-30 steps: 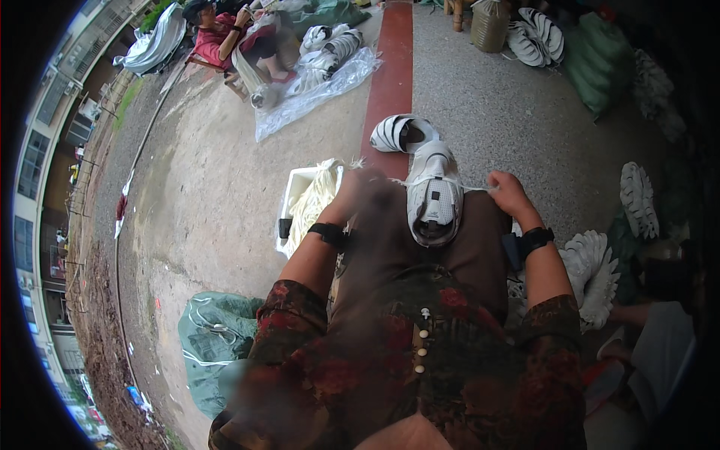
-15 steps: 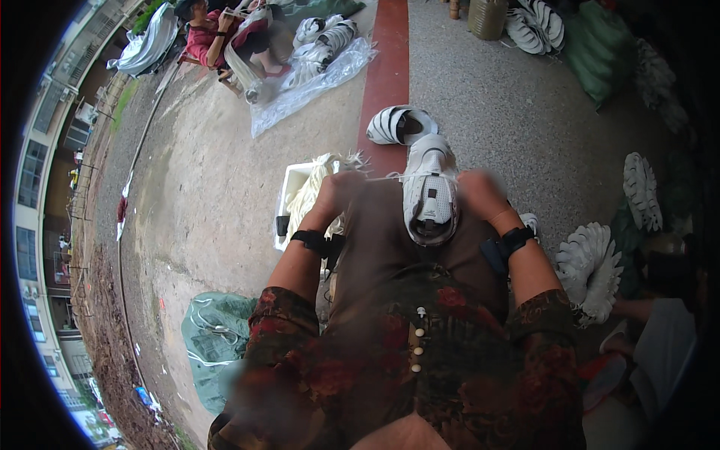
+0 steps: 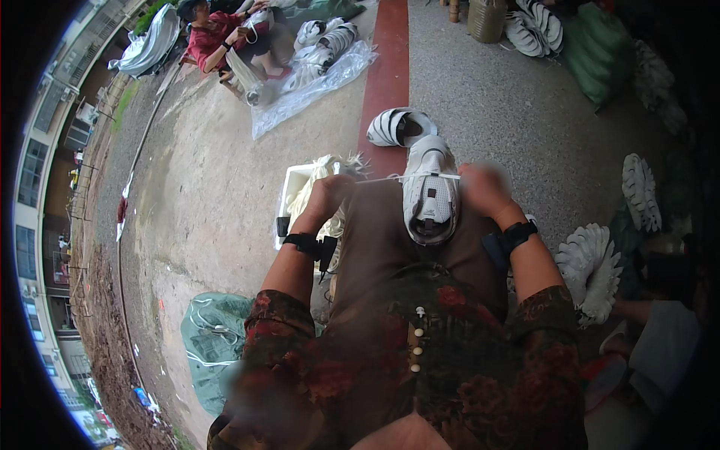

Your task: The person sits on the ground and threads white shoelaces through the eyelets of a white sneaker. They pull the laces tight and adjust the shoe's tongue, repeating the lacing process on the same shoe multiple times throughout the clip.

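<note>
A white and grey shoe upper [image 3: 431, 191] lies across my lap between my knees. From it a white shoelace [image 3: 381, 179] runs out to both sides, stretched nearly straight across the upper. My left hand [image 3: 331, 193] is closed on the lace's left end, above my left thigh. On the other side my right hand [image 3: 484, 187] is closed on the right end, close to the upper's edge; blur covers part of its fingers. Just beyond the upper, a stack of nested white shoe uppers [image 3: 399, 126] rests on the ground.
Beside my left knee stands a white box [image 3: 291, 196] full of pale laces. A green sack [image 3: 217, 337] lies at lower left. More stacked uppers [image 3: 589, 270] sit at right, near another green sack [image 3: 598, 52]. At far left another person [image 3: 217, 37] sits beside plastic sheeting [image 3: 311, 97].
The lace between my hands is straighter and shows more clearly. My left hand has shifted slightly left and down. The person at far left has changed arm position.
</note>
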Action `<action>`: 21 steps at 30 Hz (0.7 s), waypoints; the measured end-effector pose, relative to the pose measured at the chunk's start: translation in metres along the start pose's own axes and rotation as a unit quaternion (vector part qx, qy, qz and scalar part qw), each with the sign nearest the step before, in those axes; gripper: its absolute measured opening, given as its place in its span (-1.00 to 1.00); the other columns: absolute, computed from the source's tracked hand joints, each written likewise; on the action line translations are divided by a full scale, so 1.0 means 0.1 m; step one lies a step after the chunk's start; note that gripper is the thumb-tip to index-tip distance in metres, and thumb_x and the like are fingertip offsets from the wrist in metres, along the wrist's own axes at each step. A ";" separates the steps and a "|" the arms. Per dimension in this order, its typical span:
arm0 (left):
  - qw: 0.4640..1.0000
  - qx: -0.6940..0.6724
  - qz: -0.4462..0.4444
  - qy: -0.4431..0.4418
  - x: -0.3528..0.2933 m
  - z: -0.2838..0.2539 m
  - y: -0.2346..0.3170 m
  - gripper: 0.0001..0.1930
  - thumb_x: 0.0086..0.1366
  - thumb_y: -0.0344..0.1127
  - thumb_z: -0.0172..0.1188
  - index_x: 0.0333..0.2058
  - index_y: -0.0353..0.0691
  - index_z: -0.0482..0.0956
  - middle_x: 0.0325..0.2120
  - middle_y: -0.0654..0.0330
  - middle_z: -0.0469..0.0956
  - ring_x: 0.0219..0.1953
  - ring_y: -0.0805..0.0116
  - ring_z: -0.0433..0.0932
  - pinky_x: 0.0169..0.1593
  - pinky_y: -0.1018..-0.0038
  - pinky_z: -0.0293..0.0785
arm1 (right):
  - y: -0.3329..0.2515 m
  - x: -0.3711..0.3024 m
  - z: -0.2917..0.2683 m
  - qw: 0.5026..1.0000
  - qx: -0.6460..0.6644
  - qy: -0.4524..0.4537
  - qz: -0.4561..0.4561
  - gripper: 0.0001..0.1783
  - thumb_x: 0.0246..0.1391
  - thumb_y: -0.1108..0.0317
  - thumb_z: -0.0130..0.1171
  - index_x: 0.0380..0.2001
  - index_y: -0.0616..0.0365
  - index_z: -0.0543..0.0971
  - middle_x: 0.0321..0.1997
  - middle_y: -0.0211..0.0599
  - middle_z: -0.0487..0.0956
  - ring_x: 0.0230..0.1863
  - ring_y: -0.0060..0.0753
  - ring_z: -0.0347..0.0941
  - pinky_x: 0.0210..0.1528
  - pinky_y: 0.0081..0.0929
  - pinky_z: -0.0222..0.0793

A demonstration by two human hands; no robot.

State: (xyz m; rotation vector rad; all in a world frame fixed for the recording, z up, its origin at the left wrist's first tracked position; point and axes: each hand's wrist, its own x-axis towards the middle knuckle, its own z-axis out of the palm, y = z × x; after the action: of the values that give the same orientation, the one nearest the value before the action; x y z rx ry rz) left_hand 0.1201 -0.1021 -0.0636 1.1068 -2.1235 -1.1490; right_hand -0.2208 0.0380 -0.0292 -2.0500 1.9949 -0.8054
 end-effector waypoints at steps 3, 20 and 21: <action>0.997 0.065 0.029 -0.028 0.06 -0.04 -0.09 -0.88 0.18 -0.52 0.14 -0.29 -0.39 0.55 -0.39 0.21 0.56 -0.30 0.54 0.47 -0.19 0.57 0.44 | 0.09 -0.05 -0.08 0.999 -0.002 0.013 -0.051 -0.96 -0.08 0.40 0.08 -0.49 0.07 0.50 -0.57 -0.05 0.49 -0.46 0.06 0.45 -0.42 -0.14 0.37; 0.997 -0.061 -0.020 0.047 -0.42 -0.90 -0.49 -0.89 0.11 -0.51 0.22 -0.34 -0.30 0.59 -0.47 0.31 0.57 -0.41 0.57 0.46 -0.31 0.62 0.40 | 1.64 -2.09 -1.23 0.930 -0.009 0.239 0.278 -0.82 -0.14 0.33 0.08 -0.63 0.24 0.47 -0.62 -0.04 0.41 -0.57 -0.10 0.35 -0.47 -0.31 0.27; 0.996 -0.067 -0.030 0.050 -0.45 -0.95 -0.54 -0.89 0.11 -0.51 0.22 -0.34 -0.29 0.59 -0.48 0.32 0.57 -0.42 0.58 0.45 -0.33 0.62 0.39 | 1.69 -2.28 -1.33 0.925 -0.003 0.257 0.278 -0.85 -0.15 0.37 0.09 -0.62 0.24 0.48 -0.65 -0.05 0.41 -0.61 -0.14 0.33 -0.48 -0.32 0.27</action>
State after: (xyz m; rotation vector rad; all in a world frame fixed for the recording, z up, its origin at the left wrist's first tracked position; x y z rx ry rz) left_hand 0.2361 -0.1260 -0.0605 1.1474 -1.9208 -1.2184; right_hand -0.4234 0.2750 -0.0566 -1.2114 2.6520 -1.2767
